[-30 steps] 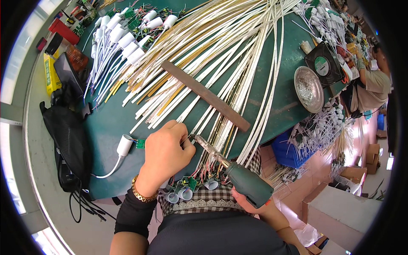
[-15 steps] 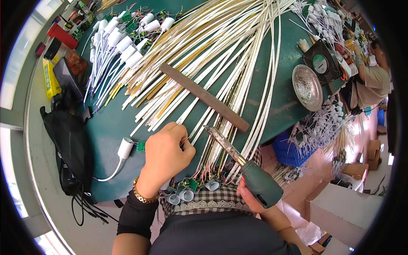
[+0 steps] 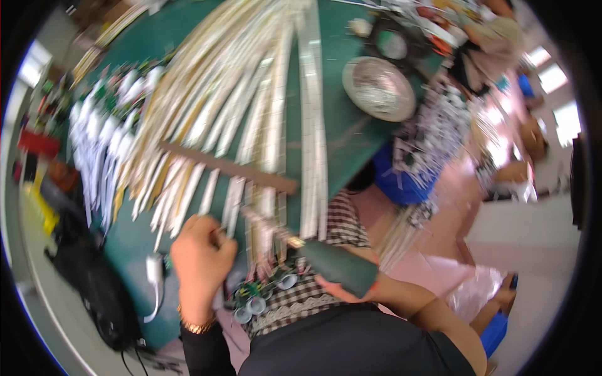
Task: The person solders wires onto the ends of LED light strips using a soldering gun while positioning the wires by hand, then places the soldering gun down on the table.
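My left hand (image 3: pixel 202 263), with a gold bracelet at its wrist, is closed in a pinch near the cut ends of the strips. What it pinches is too small and blurred to name. My right hand (image 3: pixel 376 289) is wrapped round the dark green handle of a soldering iron (image 3: pixel 342 266). The iron's tip points up and left, over the strips. A fan of long white and yellowish LED strips (image 3: pixel 251 106) covers the table, with a brown bar (image 3: pixel 229 166) lying across it. White cups (image 3: pixel 256 305) with small green circuit boards and wires sit at the lap edge.
A white cylinder (image 3: pixel 154 268) with a cable lies left of my left hand. Further left is a black bag (image 3: pixel 94 288). A metal dish (image 3: pixel 379 91) and a black fan (image 3: pixel 394 41) stand at right. A blue bin (image 3: pixel 401 178) holds white cabled parts. Another person sits far right.
The whole view has swung and blurred, so the table and strips appear further left. Both hands keep their grip; the iron stays close to my left hand.
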A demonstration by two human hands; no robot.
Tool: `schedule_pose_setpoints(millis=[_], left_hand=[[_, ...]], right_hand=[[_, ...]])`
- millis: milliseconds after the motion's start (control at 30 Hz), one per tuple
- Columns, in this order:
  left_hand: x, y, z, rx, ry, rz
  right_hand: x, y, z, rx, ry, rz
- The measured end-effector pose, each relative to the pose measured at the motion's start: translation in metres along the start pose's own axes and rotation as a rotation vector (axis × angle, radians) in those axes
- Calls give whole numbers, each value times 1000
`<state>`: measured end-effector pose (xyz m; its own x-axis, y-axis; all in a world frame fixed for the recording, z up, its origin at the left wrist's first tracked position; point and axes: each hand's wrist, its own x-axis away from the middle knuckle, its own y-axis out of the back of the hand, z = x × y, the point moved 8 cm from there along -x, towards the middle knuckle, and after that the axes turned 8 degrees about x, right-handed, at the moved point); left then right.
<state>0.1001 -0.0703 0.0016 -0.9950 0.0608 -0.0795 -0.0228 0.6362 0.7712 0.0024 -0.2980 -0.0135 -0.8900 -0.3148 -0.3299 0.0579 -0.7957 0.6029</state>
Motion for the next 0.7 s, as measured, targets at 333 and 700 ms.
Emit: schedule_pose_setpoints(millis=[333,700], left_hand=[[3,-7,7,5,14,-9],[4,-5,10,9,11,-8]], right_hand=[[6,-3,-12,-550,-144,-132],[11,-1,-16,-508,-64,-235]])
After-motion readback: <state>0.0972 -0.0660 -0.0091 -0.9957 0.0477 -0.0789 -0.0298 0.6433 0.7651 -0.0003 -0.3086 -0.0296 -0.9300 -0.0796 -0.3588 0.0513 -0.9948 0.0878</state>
